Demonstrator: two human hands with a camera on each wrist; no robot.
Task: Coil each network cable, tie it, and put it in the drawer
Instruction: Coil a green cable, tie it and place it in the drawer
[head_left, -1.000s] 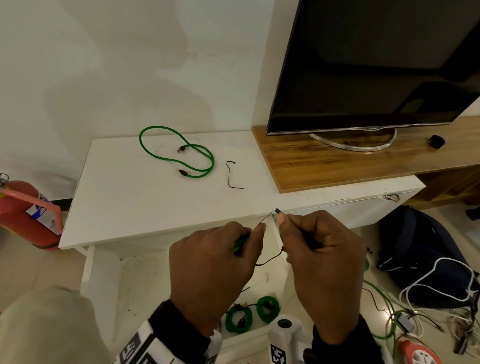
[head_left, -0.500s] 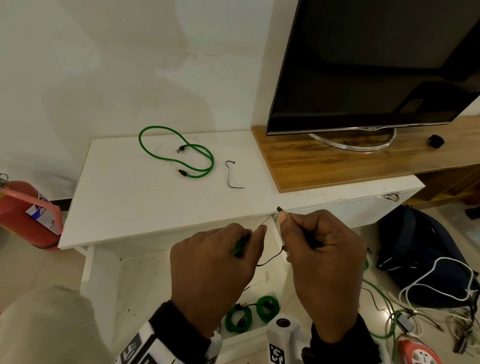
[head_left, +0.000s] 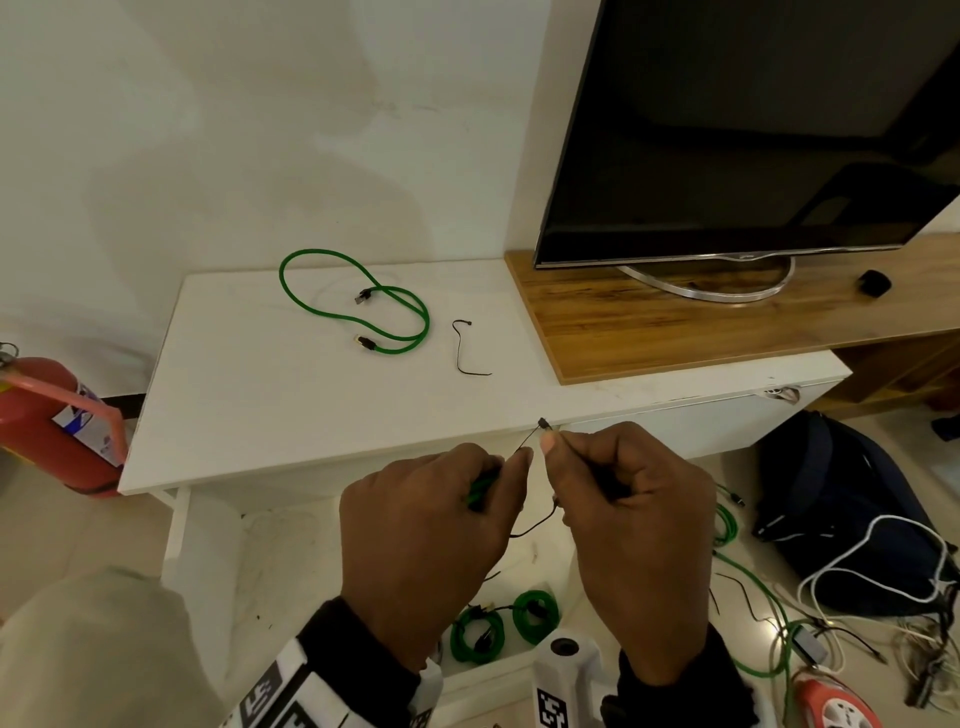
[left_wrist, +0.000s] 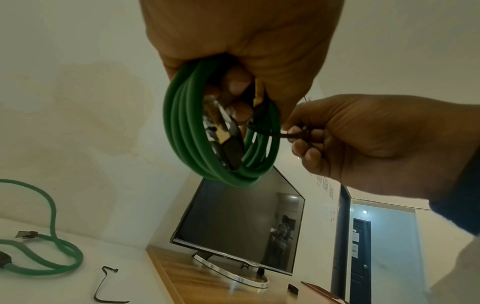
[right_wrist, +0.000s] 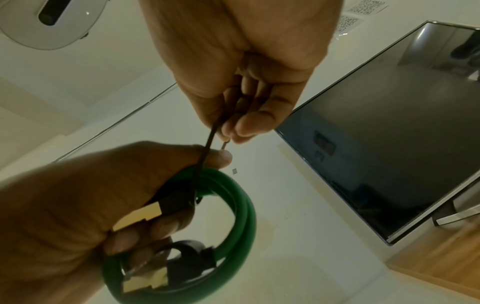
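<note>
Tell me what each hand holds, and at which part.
Left hand grips the coiled green cable at its top; right hand pinches the black tie by its loose end.

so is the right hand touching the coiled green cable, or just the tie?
Apart. The left wrist view shows the right hand pinching only the black tie, beside the coiled green cable.

A lived-in room, a home lounge or a small office corner. The big flat-screen TV (head_left: 748, 124) stands on its curved metal foot on a wooden shelf (head_left: 675, 322). Left of the TV runs a white cabinet top (head_left: 291, 395) against a stained plaster wall. Further left of it, on the floor, a red fire extinguisher (head_left: 47, 415). Below and right of the TV, a dark backpack (head_left: 831, 499) slumps on pale tiles among loose wires.
</note>
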